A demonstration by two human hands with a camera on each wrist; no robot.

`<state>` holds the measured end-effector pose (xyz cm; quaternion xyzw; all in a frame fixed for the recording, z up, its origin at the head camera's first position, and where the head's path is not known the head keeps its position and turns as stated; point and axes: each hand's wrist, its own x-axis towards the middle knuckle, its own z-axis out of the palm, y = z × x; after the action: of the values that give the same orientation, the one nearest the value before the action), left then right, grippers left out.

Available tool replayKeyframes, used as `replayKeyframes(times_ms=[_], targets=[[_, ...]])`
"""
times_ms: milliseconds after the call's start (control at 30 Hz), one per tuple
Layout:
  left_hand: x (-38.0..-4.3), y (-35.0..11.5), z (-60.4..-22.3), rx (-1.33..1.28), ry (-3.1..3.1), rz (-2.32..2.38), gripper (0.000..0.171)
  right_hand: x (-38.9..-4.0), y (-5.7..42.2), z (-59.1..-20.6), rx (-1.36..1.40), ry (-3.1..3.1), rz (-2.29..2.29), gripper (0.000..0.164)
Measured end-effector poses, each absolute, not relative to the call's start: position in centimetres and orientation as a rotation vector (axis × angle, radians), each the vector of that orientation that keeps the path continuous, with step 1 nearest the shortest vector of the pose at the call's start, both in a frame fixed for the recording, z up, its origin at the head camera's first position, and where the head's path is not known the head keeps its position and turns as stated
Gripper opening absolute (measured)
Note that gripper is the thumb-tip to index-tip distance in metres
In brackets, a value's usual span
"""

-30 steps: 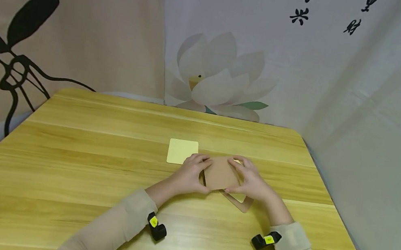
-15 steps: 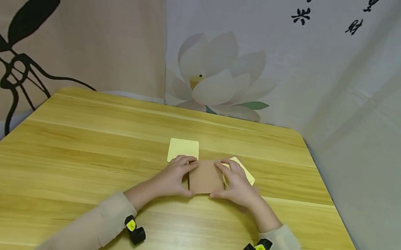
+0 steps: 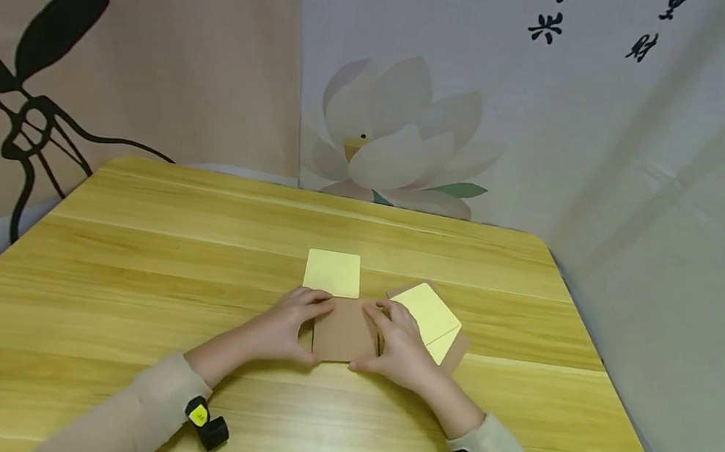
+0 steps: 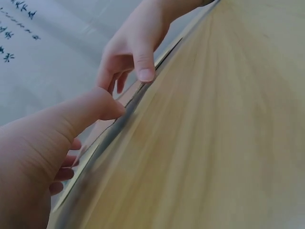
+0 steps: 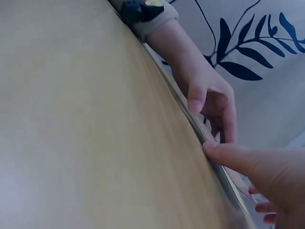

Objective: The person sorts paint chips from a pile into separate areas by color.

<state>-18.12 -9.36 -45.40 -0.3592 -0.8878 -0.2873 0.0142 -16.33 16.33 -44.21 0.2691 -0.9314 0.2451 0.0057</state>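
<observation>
brown card (image 3: 345, 331) has moved leftward and closer in, carried between the left hand (image 3: 282, 328) and right hand (image 3: 404, 352), whose thumbs and fingers pinch its opposite sides, probably to keep it square and level. one yellow card (image 3: 332, 273) lies just beyond the grip; a yellow piece (image 3: 429, 312) shows beside the right hand.

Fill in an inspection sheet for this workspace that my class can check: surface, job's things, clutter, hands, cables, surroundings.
Surface: wood-grain table.
Job's things: brown square between the hands; yellow square beyond it; on the right, a yellow layer over a brown sheet.
Clutter: nothing seen.
Hands: left hand and right hand grip the brown square from opposite sides.
Cables: nothing seen.
Surroundings: fabric behind, printed with leaves, a flower and dark characters.
</observation>
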Motion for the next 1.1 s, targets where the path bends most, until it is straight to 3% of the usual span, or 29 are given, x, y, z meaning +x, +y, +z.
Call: replayKeyframes(times_ms=[1100], targets=[[-17.7, -13.3, -44.8, -1.233, -2.865, -0.914, 0.083, -14.6, 13.0, -44.8, 0.815, -3.008, 0.765, 0.088]])
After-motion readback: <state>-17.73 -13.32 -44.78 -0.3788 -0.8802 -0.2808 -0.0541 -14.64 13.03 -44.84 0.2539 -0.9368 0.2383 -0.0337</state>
